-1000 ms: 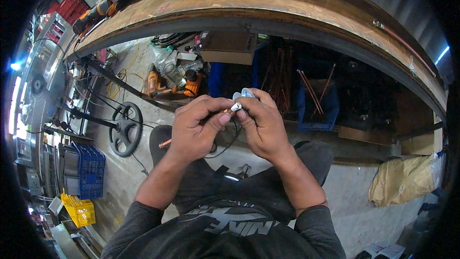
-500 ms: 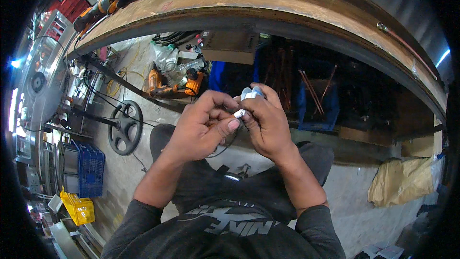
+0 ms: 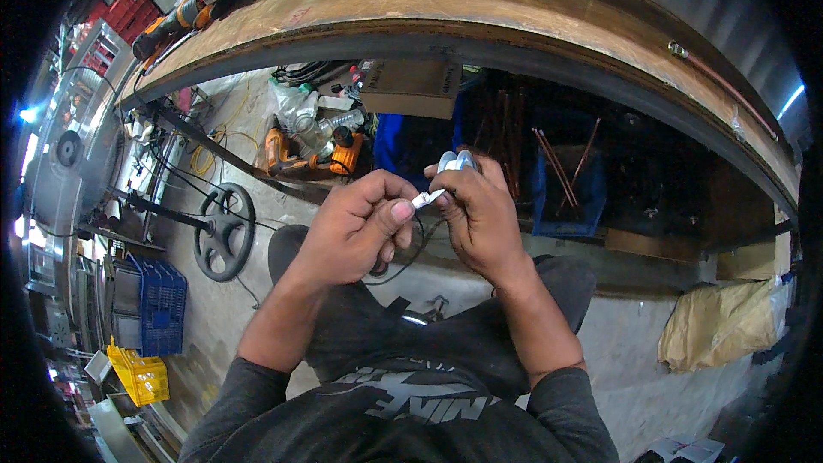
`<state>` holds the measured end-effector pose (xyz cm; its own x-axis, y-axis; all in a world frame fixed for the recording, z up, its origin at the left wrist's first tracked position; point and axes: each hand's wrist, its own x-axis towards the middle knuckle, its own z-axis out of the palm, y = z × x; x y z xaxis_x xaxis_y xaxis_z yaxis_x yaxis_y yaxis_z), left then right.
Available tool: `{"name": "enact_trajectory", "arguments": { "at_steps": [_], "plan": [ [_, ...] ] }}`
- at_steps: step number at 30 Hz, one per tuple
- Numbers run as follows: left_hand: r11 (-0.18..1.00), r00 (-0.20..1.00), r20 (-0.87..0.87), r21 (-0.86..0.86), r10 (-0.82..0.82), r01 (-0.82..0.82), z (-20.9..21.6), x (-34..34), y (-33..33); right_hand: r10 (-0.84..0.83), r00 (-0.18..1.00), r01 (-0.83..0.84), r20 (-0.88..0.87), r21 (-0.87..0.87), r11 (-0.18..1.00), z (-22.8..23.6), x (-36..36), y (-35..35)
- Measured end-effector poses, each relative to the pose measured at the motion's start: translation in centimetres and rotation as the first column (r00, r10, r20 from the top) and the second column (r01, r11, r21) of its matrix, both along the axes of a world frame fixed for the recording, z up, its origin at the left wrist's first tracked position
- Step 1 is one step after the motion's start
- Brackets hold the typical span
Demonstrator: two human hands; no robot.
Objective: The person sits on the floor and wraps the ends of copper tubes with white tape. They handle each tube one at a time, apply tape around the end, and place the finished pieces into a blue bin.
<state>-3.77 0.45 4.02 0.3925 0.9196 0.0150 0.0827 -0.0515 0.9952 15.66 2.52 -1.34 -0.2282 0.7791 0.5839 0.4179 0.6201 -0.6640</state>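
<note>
- Surface: one long wooden worktop (image 3: 403, 0), bowed by the lens across the top of the frame, scuffed, dark front edge.
- On it: one orange-and-black tool (image 3: 159, 33) at upper left, one copper pipe (image 3: 729, 90) with a metal end fitting at upper right.
- Room: grey concrete floor (image 3: 630, 317); fan (image 3: 67, 150) at the left edge, its pole running to a black spoked base (image 3: 225, 231).
- Work in hand: white-wrapped piece (image 3: 420, 201), frame centre, well below the worktop edge (rest of it hidden by fingers).
- Left hand (image 3: 351, 227): grip pinched on that piece, thumb and forefinger together.
- Right hand (image 3: 482, 219): grip clamped on a white spool (image 3: 456, 160), just above centre; white strip (image 3: 437, 195) spans from its thumb side to the wrapped piece.
- Count, hands' stuff: 1 spool, 1 wrapped piece, 1 strip.
- Count, under the worktop: 2 orange power tools (image 3: 345, 154) left of centre, 1 cardboard box (image 3: 410, 90) top centre, 3 copper rods (image 3: 585, 149) standing in 1 blue bin (image 3: 566, 227) right of centre. More rods (image 3: 506, 141) beside it, too dark to count.
- Count, lower left: 1 blue crate (image 3: 163, 309), 1 yellow crate (image 3: 141, 375).
- Count, lower right: 1 crumpled brown bag (image 3: 716, 326) on the floor.
</note>
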Motion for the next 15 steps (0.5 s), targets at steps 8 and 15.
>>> {"name": "enact_trajectory", "arguments": {
  "at_steps": [8,15],
  "plan": [
    [0.999,0.989,0.146,-0.052,0.003,0.005,-0.12,0.22,0.06,0.097,0.992,-0.099,-0.077,-0.021,0.995,-0.21,-0.04,0.23],
    [0.998,0.992,0.120,-0.046,0.046,-0.041,-0.57,0.34,-0.51,0.107,0.988,-0.111,-0.113,-0.028,0.993,-0.49,0.12,-0.41]
  ]
}}
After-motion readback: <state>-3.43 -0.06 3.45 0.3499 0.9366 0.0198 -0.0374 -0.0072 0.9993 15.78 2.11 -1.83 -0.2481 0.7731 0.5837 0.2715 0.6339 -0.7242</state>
